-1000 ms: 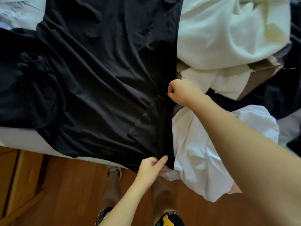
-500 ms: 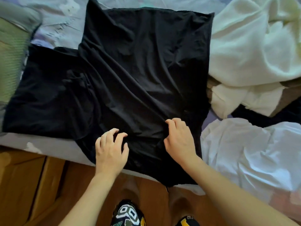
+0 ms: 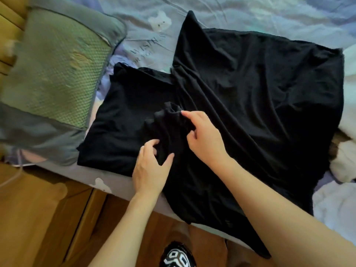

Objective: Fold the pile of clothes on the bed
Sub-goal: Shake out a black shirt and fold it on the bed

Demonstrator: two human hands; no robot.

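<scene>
Clothes: seemingly one black garment [image 3: 260, 97].

Shirt [image 3: 260, 89] lies spread on the bed [image 3: 269, 14], its near edge hanging over the bedside. Pillow [image 3: 54, 74] sits to its left, a heap of clothes [image 3: 342, 205] to its right. Both hands rest on the shirt's left part, left hand [image 3: 152, 166] nearer, right hand [image 3: 204, 137] just behind.

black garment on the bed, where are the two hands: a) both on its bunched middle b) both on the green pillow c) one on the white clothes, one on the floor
a: the left hand and right hand both work a bunched fold of the black garment.
</scene>
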